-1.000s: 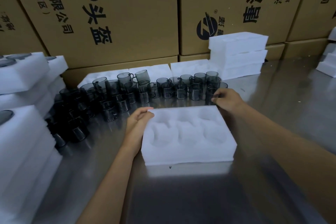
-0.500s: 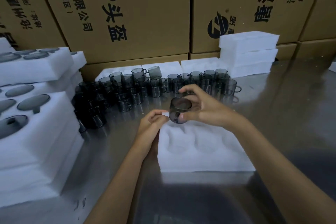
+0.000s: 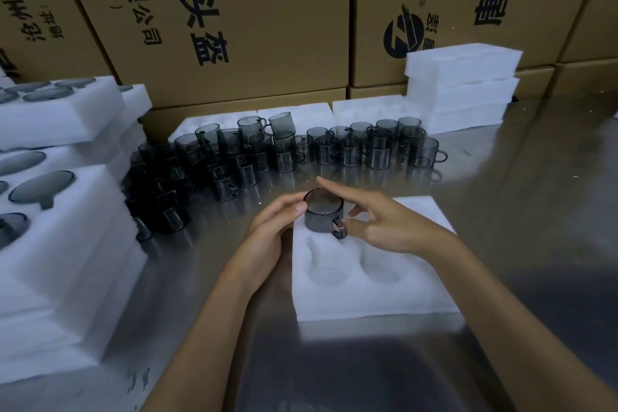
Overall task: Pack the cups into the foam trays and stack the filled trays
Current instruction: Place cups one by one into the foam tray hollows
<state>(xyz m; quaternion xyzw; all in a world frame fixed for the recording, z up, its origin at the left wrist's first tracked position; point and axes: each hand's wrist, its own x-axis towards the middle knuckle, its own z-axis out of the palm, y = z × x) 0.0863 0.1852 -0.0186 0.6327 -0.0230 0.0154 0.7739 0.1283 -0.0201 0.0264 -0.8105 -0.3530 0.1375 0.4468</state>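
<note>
A smoky grey glass cup (image 3: 322, 219) stands upright in the far-left pocket of the white foam tray (image 3: 384, 298), its handle pointing toward me. My right hand (image 3: 384, 227) holds the cup at the handle side, thumb beside the handle and index finger stretched over the rim. My left hand (image 3: 271, 234) lies over the tray's far-left corner, fingertips touching the cup's left side. The tray's other pockets that I can see are empty. Several loose grey cups (image 3: 334, 150) stand in rows behind the tray.
Stacked foam trays filled with cups (image 3: 67, 244) rise at the left. Empty foam trays (image 3: 461, 84) are piled at the back right, and more lie flat behind the cups. Cardboard boxes (image 3: 234, 10) wall off the back. The steel table (image 3: 535, 211) stretches to the right.
My right hand took a cup from the rows, carried it over the tray and lowered it into the far-left pocket. My left hand stayed at the tray's corner and now touches the cup.
</note>
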